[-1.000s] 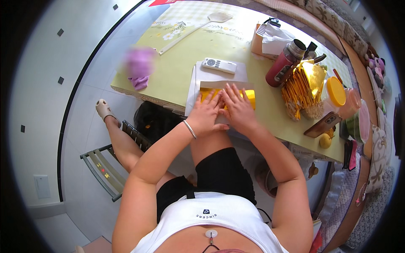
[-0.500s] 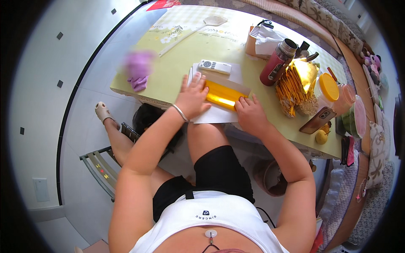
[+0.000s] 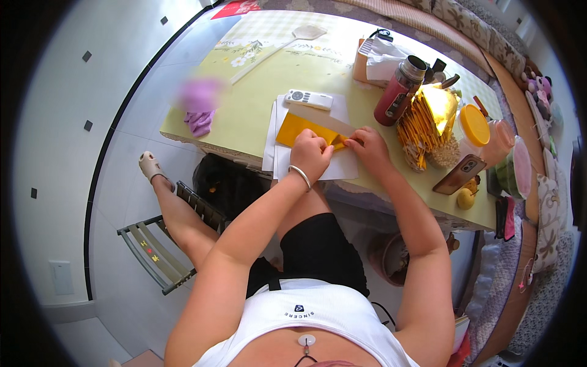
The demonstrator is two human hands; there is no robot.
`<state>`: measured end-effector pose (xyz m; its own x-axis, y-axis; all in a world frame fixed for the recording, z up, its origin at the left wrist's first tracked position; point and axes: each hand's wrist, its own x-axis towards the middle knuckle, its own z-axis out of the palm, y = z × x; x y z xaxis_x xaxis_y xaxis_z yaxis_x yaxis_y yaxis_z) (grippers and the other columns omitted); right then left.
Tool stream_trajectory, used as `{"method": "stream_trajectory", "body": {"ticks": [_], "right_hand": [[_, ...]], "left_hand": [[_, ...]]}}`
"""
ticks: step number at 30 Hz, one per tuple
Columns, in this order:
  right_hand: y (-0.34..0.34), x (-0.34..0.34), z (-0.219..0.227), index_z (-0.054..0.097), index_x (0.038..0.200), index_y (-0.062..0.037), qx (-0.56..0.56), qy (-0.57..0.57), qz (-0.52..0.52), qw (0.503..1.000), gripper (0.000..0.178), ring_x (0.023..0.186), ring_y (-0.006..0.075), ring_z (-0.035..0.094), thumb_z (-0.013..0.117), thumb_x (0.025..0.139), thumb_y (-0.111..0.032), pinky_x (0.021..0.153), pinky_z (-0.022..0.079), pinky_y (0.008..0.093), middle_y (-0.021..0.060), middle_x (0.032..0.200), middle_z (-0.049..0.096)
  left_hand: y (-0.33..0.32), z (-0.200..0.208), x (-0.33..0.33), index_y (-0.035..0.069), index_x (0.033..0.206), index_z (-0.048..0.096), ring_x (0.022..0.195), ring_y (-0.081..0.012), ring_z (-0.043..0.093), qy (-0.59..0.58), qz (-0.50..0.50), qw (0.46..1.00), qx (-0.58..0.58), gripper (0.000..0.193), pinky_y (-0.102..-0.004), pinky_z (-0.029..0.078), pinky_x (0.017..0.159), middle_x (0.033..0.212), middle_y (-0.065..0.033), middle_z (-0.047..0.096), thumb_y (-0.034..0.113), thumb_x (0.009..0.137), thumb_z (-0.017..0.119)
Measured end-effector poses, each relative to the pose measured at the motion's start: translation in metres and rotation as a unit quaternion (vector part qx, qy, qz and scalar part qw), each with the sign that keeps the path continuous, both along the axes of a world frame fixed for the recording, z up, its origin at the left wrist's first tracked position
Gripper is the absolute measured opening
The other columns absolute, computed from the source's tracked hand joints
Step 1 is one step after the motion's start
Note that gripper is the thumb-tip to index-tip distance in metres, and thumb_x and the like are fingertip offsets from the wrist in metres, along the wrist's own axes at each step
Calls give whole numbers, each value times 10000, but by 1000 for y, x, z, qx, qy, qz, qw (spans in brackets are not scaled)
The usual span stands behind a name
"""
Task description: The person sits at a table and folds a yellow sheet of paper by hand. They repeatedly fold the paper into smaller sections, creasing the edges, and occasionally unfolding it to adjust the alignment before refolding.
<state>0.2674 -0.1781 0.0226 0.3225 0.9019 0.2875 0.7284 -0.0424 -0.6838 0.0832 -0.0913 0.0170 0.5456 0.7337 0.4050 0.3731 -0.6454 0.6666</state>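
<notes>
A folded strip of shiny gold paper (image 3: pixel 293 129) lies over white sheets (image 3: pixel 279 160) at the table's near edge. My left hand (image 3: pixel 312 154), with a bangle at its wrist, is closed, its fingers pinching the strip near its right end. From the right, my right hand (image 3: pixel 368 147) pinches the strip's right end between thumb and fingers. A small fold stands up between the two hands. The left part of the strip lies flat and untouched. A white remote control (image 3: pixel 309 99) rests just beyond the paper.
Right of my hands are a stack of folded gold paper pieces (image 3: pixel 422 133), a dark red flask (image 3: pixel 400 90), a tissue box (image 3: pixel 365 63), a yellow-lidded jar (image 3: pixel 474 125) and a phone (image 3: pixel 460 174). A fly swatter (image 3: pixel 309 32) lies at the back, a purple cloth (image 3: pixel 199 122) at left.
My left hand has moved right, from the strip's left end to near its right end, and its spread fingers have closed. My right hand now pinches the end, and a fold has risen there.
</notes>
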Motion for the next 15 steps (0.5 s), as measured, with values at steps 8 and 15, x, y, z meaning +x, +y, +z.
{"method": "stream_trajectory", "body": {"ticks": [8,15], "right_hand": [[5,-27,-6,671,1130,-10,86,-199,-37,976,308,1116,351,601,713,858,-147,963,474,433,173,1172,654],[-16,-60,-17,419,1470,55,29,-223,86,971,665,1470,389,344,659,911,-214,1224,250,475,261,1549,392]], "left_hand": [[7,-5,12,38,667,696,881,-334,620,68,69,995,-17,180,-443,512,822,861,-157,615,179,753,767],[11,-17,18,45,652,698,836,-333,625,76,104,991,28,221,-453,516,776,844,-161,618,204,804,719]]}}
